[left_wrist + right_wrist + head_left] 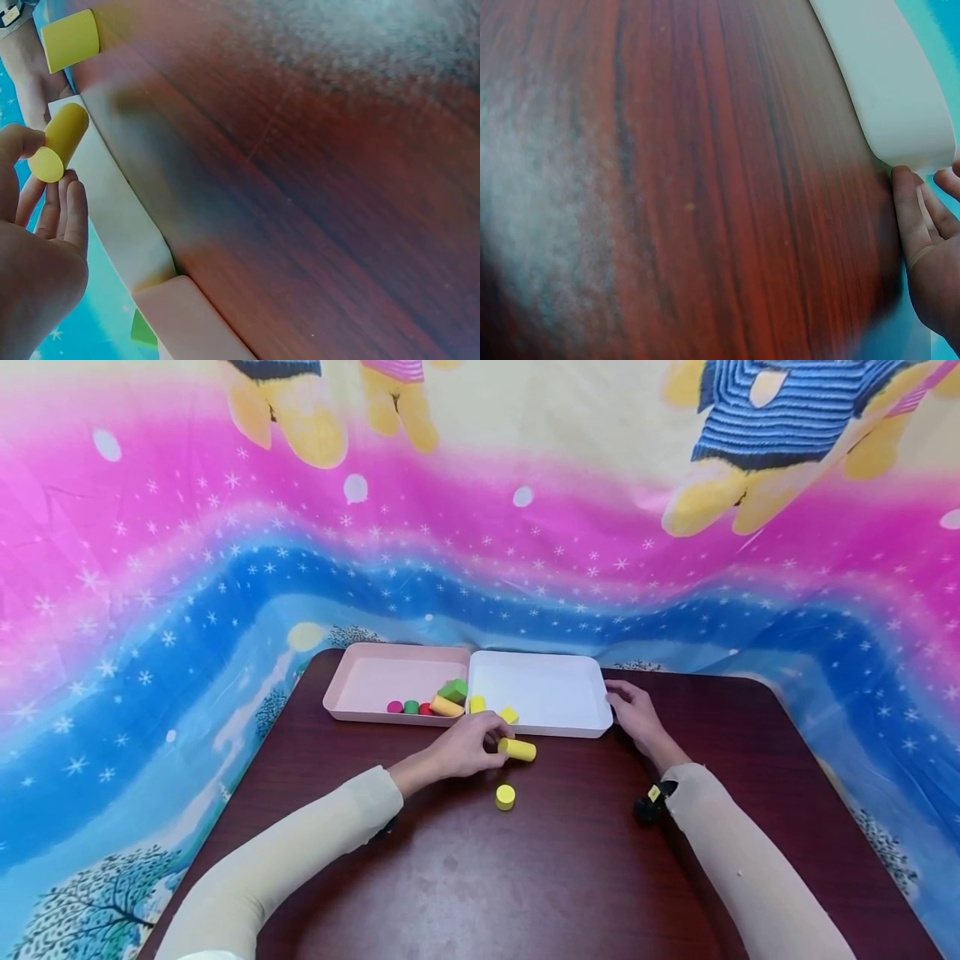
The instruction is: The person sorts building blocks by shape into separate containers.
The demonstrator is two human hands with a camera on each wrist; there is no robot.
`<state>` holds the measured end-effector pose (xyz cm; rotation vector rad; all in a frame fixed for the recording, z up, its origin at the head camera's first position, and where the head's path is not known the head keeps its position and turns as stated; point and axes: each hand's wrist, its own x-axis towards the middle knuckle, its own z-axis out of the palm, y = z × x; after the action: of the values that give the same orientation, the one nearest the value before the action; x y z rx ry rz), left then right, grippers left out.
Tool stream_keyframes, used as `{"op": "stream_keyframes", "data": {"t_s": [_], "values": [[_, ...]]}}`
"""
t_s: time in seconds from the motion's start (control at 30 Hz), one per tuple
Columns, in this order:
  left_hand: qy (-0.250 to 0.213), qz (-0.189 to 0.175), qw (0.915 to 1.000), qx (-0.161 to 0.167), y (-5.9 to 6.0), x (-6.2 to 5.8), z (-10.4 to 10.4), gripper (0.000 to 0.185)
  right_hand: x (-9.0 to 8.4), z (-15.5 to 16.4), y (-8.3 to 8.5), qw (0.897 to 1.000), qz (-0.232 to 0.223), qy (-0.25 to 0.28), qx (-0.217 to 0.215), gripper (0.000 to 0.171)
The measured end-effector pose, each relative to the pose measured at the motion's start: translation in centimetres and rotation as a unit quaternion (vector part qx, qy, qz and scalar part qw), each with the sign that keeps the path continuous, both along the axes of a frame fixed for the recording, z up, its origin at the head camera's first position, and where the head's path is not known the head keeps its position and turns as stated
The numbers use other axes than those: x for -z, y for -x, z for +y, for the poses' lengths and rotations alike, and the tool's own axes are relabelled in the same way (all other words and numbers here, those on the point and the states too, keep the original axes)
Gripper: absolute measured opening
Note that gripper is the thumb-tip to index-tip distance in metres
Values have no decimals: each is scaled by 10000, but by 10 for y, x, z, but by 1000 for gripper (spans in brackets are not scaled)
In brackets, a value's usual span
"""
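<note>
We see our left hand (pixel 468 745) reaching to the middle of the frame from the lower left, its sleeve stretched across the dark desk (pixel 570 868). Its grip pinches a yellow cylinder (pixel 517 749) lying on its side, held by one end between thumb and fingers; in the left wrist view the cylinder (pixel 58 142) sits at the upper left, just above the fingertips (pixel 66 202). The cylinder is just in front of the near rim of the white tray (pixel 547 693), right of centre.

Our right hand (pixel 636 710) comes in from the lower right and rests against the white tray's right corner, fingers straight, grasping nothing; the right wrist view shows the thumb (pixel 911 217) touching that corner.

A second, shorter yellow cylinder (pixel 506 796) stands on the desk below the held one, near but apart. The pink tray (pixel 360 681) adjoins the white one on the left.
</note>
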<state>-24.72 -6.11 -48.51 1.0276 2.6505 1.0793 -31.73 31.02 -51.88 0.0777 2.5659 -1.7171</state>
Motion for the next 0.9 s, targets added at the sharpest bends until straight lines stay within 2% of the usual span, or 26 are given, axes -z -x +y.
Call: {"op": "stream_keyframes", "data": {"t_s": [0.27,0.53,0.7,0.9], "values": [[-43,77,9999,-63,0,-11,-2,29,-2,-2,0,10000,17,88,27,47],[-279,87,9994,-189,5,-22,-9,28,-1,-1,0,9999,41,126,17,47],[-494,236,9978,-363,11,-35,-13,28,-1,-1,1,9999,18,110,61,46],[-798,239,9957,-416,18,-50,-20,28,0,-1,0,10000,-8,41,76,46]]}}
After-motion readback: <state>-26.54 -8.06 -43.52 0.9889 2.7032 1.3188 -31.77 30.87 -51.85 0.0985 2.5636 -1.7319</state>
